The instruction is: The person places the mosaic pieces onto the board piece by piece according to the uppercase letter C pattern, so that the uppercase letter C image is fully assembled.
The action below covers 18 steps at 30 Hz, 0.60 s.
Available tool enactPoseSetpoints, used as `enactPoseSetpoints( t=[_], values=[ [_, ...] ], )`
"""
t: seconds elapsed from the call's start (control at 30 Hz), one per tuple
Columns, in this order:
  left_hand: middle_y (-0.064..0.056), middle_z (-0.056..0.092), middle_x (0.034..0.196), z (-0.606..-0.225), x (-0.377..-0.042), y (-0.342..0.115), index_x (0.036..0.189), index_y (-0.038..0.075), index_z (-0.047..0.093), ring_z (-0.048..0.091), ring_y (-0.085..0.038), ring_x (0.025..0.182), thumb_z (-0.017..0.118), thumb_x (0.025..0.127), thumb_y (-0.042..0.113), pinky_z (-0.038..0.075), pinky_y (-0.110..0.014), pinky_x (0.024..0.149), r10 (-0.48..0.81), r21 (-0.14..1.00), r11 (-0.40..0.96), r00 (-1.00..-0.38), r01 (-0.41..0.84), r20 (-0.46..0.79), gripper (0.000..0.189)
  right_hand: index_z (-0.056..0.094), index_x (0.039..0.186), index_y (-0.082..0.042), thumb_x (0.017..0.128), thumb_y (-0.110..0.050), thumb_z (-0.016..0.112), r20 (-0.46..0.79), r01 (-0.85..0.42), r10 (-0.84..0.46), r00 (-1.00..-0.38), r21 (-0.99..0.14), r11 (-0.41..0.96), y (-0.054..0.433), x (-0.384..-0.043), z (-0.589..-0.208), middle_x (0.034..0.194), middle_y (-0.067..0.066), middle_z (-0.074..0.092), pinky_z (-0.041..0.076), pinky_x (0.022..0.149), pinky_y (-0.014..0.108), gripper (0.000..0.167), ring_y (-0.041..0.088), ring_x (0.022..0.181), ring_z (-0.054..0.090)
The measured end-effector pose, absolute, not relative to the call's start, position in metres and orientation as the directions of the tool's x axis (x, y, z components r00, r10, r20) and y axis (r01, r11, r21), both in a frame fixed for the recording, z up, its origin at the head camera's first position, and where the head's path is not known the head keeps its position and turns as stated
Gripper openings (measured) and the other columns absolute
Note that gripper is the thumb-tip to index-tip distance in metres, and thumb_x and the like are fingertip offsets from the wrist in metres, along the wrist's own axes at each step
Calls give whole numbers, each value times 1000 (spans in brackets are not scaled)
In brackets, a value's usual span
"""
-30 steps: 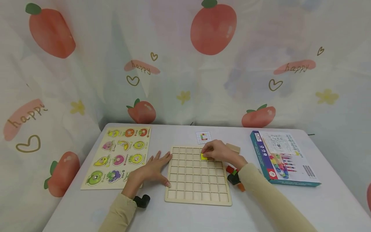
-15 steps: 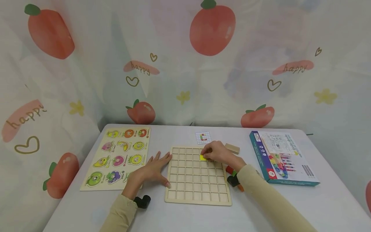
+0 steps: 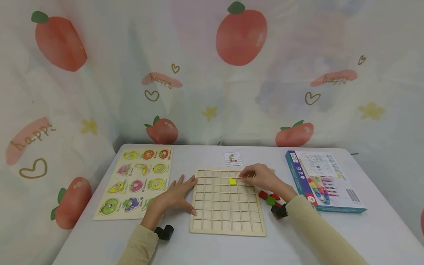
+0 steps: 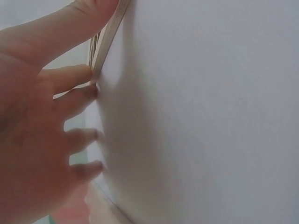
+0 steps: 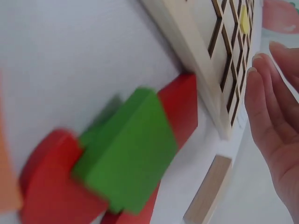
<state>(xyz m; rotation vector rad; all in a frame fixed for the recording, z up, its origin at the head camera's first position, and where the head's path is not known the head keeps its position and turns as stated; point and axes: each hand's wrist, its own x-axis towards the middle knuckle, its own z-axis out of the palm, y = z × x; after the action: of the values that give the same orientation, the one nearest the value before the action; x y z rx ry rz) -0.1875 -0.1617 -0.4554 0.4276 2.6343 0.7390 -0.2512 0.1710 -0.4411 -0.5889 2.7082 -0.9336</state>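
A wooden grid board [image 3: 216, 205] lies in the middle of the table. One yellow square block [image 3: 233, 181] sits in a cell near its far edge. Just to the right of that block is my right hand [image 3: 263, 178], fingers bent and holding nothing; the right wrist view shows its fingertips apart from the board. My left hand [image 3: 173, 197] spreads its fingers along the board's left side; in the left wrist view the thumb [image 4: 91, 9] and a finger touch the edge. Beside the board's right side lie a green block [image 5: 135, 149] and red blocks [image 5: 182, 105].
A small card [image 3: 228, 162] with a coloured grid pattern lies beyond the board. At the left is a fruit puzzle board [image 3: 130, 189]; at the right, a flat printed box [image 3: 331, 182]. A plain wooden block [image 5: 210, 186] lies off the grid board's corner.
My right hand has let go of the yellow block, which stays in its cell, and has shifted slightly right. My left hand keeps its place at the board's edge.
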Motion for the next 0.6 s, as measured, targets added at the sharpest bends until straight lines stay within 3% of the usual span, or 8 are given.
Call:
enactPoseSetpoints(
  t=[0.3,0.6],
  values=[
    [-7,24,171,-459,-187,-160,161,9,35,5,-38,160,96,69,33,5,-58,130,384,545,815,-888,197,-253,112,78,106,-6,93,-12,75,-48,-310,-434,-900,-629,713,204,-232,-438,95,1,68,52,67,23,15,16,82,58],
    [-7,24,171,-459,-186,-162,161,8,35,4,-39,160,96,69,33,5,-58,130,386,557,807,-889,196,-247,113,77,110,-7,93,-11,72,-137,-215,-381,-914,-633,744,226,-219,-439,94,1,70,54,65,24,18,17,85,58]
  ],
)
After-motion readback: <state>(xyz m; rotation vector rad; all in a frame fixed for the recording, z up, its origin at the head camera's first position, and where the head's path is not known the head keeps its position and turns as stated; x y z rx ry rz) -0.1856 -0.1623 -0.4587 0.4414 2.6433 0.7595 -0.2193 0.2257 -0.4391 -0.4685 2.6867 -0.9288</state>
